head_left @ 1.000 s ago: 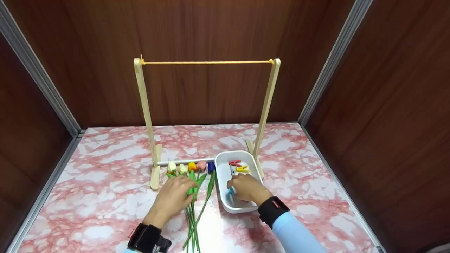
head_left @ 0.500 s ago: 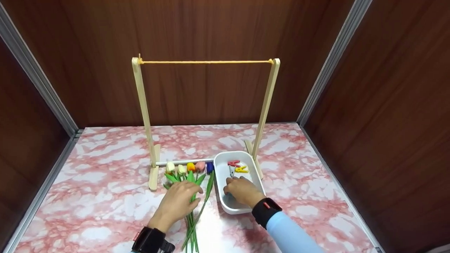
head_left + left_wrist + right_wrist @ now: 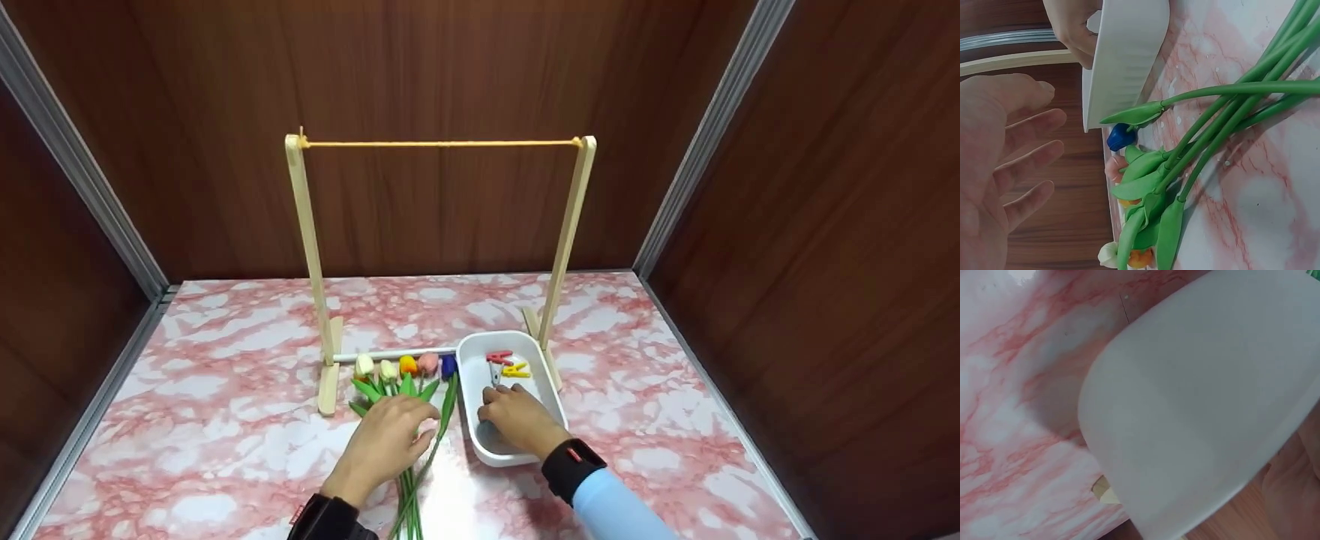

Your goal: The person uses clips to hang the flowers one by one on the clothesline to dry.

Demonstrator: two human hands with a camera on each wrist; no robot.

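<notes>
Several artificial tulips (image 3: 427,365) lie on the table, blooms away from me and green stems (image 3: 1230,107) crossing toward me. Above their leaves hovers my left hand (image 3: 390,439); in the left wrist view its fingers (image 3: 1039,121) are spread and loosely bent, apart from the flowers and holding nothing. My right hand (image 3: 521,421) reaches down inside a white tub (image 3: 466,420), fingers curled downward. What its fingertips touch or hold is hidden. Just beyond them lie a grey clothespin (image 3: 496,373), a yellow clothespin (image 3: 517,370) and a red clothespin (image 3: 499,358).
Behind the flowers and tub stands a wooden frame, with a left post (image 3: 309,247), a right post (image 3: 568,247) and an orange cord (image 3: 442,143) tied across the top. A white bar (image 3: 394,354) joins its feet. Brown panels (image 3: 450,217) enclose the marbled table (image 3: 225,397).
My left hand has shifted slightly right and nearer me over the stems. Inside the tub, my right hand has moved a little; the blue clothespin beneath it is out of sight now.
</notes>
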